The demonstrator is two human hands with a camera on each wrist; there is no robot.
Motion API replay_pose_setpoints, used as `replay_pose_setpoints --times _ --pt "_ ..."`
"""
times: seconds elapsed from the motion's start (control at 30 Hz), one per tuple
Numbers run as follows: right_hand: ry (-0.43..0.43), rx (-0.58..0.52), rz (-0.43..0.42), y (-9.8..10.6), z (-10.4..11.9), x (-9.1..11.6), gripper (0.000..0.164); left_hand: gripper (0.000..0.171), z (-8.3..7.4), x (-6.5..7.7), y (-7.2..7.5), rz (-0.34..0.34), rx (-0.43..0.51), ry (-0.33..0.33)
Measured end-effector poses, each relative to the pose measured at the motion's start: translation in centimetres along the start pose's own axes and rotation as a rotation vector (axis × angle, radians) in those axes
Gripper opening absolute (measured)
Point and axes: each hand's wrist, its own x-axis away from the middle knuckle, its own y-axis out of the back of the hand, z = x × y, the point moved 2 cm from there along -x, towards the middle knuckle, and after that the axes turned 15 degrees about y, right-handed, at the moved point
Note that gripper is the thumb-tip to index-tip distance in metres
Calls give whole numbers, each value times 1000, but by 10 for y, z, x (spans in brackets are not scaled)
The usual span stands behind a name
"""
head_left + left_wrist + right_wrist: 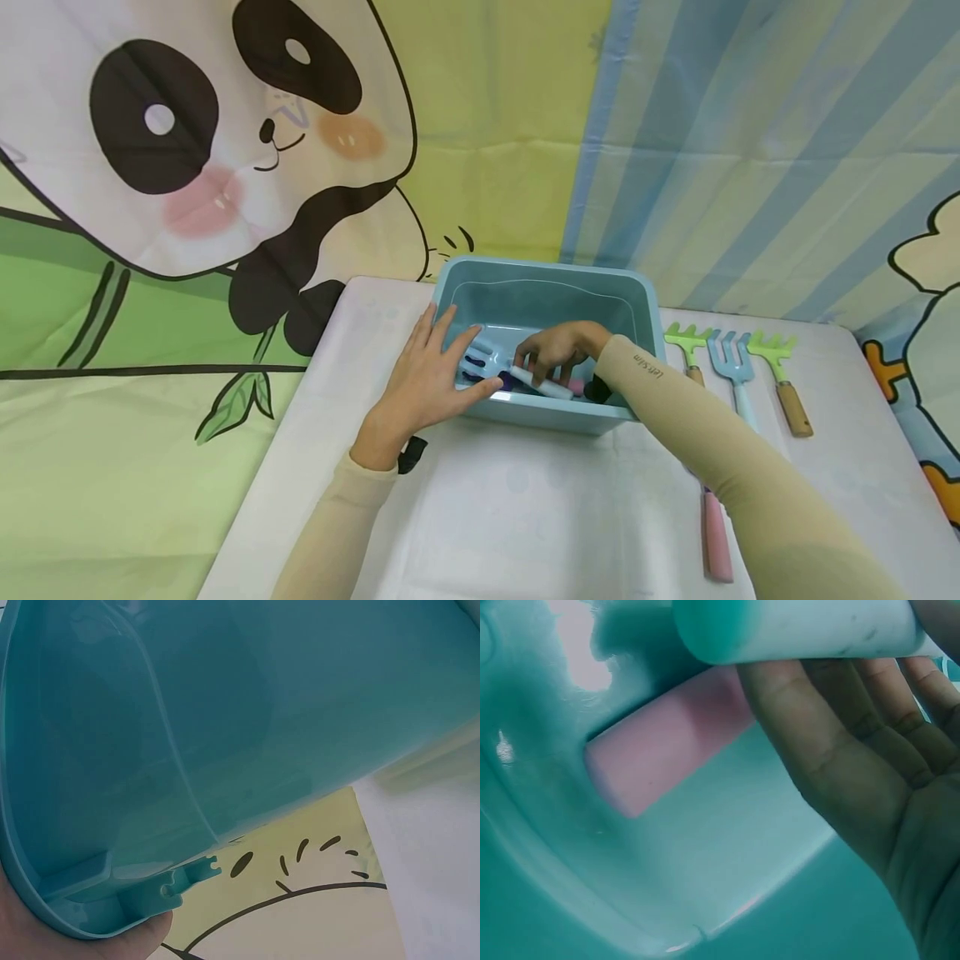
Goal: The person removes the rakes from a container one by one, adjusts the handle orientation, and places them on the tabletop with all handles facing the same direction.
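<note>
A light-blue plastic bin [543, 275] stands on the white table. Inside it, my right hand [558, 346] grips the handle of a light-blue hand fork [543, 383], whose tines point left toward my other hand. In the right wrist view the pale handle [817, 630] lies across the fingers with the thumb at its far end. Beneath it, a pink handle [667, 742] rests on the bin floor. Purple parts [507, 381] of another tool show beside the fork. My left hand [427, 375] rests on the bin's left front rim, fingers straight and spread.
Right of the bin lie two green hand rakes with wooden handles [793, 408] and a light-blue hand fork [731, 358]. Nearer the front is a tool with a pink handle [716, 533], partly hidden by the right sleeve. A printed panda curtain [487, 150] hangs behind the table.
</note>
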Motion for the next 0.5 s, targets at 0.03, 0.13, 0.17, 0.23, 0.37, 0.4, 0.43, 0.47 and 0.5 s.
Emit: replay_pose_setpoints --times 0.03,0.13,0.17,0.23,0.37,0.4,0.43,0.47,0.5 --pt "2 -7 -1 1 0 0 37 91 0 0 0 -1 3 0" --pt "12 -25 -8 3 0 1 36 91 0 0 1 2 6 6" --pt "14 -32 -12 4 1 1 35 91 0 0 1 3 7 7" --pt "20 -31 -16 5 2 2 35 91 0 0 1 8 9 9" --pt "30 -27 -16 8 6 4 35 92 0 1 1 10 7 11" --pt "33 -25 -20 8 7 5 36 92 0 1 1 10 7 11" --pt "35 -26 -24 9 7 5 37 92 0 1 1 10 7 11" --pt "36 -28 -27 10 8 6 37 92 0 1 1 11 8 12" --pt "37 -30 -32 10 8 6 38 92 0 1 1 11 8 11"
